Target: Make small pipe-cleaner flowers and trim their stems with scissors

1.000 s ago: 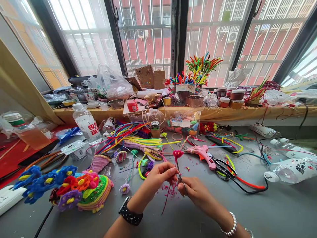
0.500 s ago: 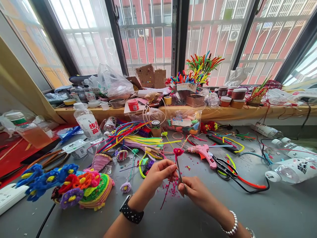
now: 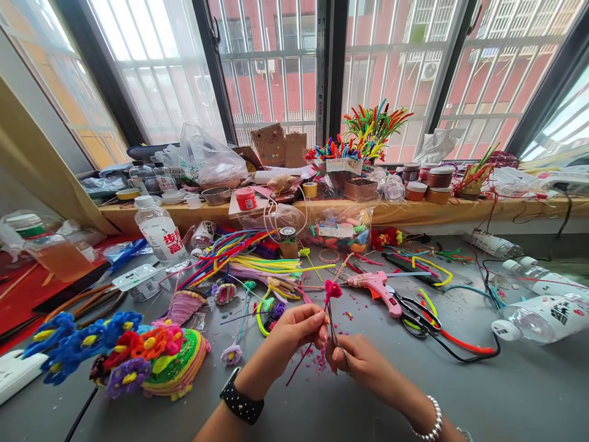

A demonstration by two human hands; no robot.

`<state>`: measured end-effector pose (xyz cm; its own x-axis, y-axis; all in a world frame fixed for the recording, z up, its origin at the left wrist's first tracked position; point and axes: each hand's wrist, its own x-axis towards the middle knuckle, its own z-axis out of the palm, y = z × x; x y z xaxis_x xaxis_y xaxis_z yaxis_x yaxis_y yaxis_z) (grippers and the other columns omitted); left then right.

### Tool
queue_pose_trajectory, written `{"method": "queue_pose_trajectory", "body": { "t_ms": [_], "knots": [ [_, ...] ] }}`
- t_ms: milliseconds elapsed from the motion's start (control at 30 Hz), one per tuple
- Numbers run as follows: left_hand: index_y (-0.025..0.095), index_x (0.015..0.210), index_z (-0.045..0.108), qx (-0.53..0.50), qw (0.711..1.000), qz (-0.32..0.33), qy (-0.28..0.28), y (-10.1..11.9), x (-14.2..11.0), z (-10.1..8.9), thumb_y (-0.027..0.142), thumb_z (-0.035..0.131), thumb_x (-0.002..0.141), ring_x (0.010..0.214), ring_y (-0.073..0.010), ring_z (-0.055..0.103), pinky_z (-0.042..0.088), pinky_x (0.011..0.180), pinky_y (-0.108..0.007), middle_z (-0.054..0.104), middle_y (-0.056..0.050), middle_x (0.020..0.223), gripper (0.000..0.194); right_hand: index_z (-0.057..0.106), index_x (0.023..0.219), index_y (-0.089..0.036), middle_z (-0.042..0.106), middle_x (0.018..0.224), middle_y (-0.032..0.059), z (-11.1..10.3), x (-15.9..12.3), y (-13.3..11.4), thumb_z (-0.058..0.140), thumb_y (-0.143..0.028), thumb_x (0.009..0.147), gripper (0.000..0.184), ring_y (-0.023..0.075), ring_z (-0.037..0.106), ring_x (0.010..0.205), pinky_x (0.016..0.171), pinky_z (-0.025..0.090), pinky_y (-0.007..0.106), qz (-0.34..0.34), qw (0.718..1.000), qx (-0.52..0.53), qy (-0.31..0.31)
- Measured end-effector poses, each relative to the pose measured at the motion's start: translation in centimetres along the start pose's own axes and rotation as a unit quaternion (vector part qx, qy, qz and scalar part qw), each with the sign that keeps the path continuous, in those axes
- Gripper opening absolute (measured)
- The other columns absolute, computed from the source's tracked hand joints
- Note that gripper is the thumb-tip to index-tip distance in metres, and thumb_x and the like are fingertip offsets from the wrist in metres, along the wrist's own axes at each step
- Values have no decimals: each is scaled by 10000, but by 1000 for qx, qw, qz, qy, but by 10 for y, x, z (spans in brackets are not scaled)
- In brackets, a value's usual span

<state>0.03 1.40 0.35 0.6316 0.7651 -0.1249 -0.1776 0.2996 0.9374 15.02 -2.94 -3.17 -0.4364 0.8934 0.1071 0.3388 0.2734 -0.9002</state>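
Between the fingers of my left hand (image 3: 301,325) is the dark thin stem of a small magenta pipe-cleaner flower (image 3: 332,289). Its head points up and its stem end slants down to the left below my fingers. My right hand (image 3: 352,356) is closed around a pair of scissors (image 3: 333,334); the blades reach up beside the stem, just under the flower head. Whether the blades touch the stem I cannot tell. Pink fluff clippings (image 3: 317,362) lie on the grey table (image 3: 294,411) under my hands.
At left stand blue pipe-cleaner flowers (image 3: 89,341) and a green layered piece (image 3: 184,362). Bundled pipe cleaners (image 3: 267,267) lie behind my hands. Rightward are a pink glue gun (image 3: 380,288), black-handled pliers (image 3: 418,313) and a lying bottle (image 3: 543,319). An upright bottle (image 3: 161,233) stands at left.
The flower head has turned and tilted slightly to the right, its stem end swinging left. The scissors have shifted a little in my right hand. The whole view has moved slightly.
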Motion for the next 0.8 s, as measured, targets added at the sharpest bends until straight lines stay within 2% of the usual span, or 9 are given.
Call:
{"method": "queue_pose_trajectory", "body": {
  "t_ms": [133,467,667,800],
  "knots": [
    [122,666,530,-30,999,1,-23,-3,1,-1,314,561,718,463,-60,434,307,480,-185,514,10,527,201,411,575,-155,362,541,-29,1,0,0,167,-705,715,617,85,331,512,483,265,196,-9,1000,14,-2],
    [131,655,523,-81,994,-23,-63,-2,2,3,321,581,697,414,-56,407,303,459,-192,489,27,470,203,473,574,-151,466,547,-7,-1,1,0,190,-715,699,643,100,415,520,512,327,201,-10,1000,17,18],
    [119,693,534,-81,995,-34,-52,-4,2,1,310,584,700,404,-43,432,304,433,-168,512,22,494,197,483,563,-153,451,512,-17,-1,2,-1,189,-712,705,648,95,410,492,499,312,200,5,999,-13,47],
    [131,680,519,-22,999,-23,-6,-3,2,3,349,598,678,447,-56,480,360,478,-180,574,0,567,232,444,510,-153,419,485,-22,-1,3,1,184,-720,698,651,88,388,469,474,289,196,26,997,-43,57]
  ]
}}
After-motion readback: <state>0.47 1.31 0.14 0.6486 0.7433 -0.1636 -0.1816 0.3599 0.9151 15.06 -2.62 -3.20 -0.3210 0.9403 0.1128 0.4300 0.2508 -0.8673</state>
